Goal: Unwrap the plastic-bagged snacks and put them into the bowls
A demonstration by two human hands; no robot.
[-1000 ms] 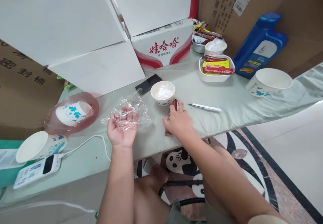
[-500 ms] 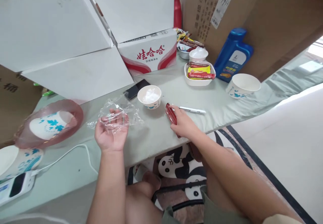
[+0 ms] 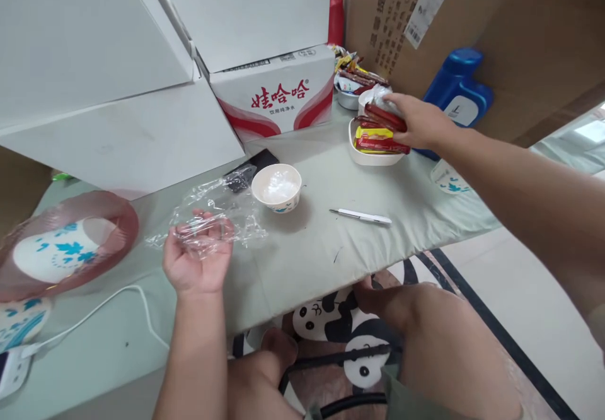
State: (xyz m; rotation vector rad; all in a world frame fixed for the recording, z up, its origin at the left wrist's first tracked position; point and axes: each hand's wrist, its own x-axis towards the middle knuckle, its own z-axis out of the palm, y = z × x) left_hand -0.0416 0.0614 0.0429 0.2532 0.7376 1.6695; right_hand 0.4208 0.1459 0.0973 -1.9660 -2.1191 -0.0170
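Note:
My left hand [image 3: 201,256] is palm up over the table with fingers loosely curled, holding a clear plastic bag [image 3: 217,205] that spreads over its fingers. At the far right of the table, my right hand [image 3: 418,120] is closed on a red-wrapped snack bar [image 3: 385,117]. This bar is just above a white square bowl [image 3: 375,158], which holds a yellow packet [image 3: 373,135] and other red-wrapped bars. Behind it, a paper cup with clear plastic inside [image 3: 366,98] is partly hidden. Nearer the left hand stands a paper bowl [image 3: 276,202] with crumpled clear plastic in it.
A white pen [image 3: 362,216] lies near the front edge. A dark phone [image 3: 262,160] is partly behind the paper bowl. Around the back stand a white-and-red carton [image 3: 278,98], a blue bottle [image 3: 460,86] and a metal bowl of snacks [image 3: 350,99]. Bagged paper cups [image 3: 66,250] lie left.
My right hand has carried the red-wrapped snack bar from the table's front edge up and right to the white square bowl. My left hand still holds the plastic bag. The view has shifted slightly.

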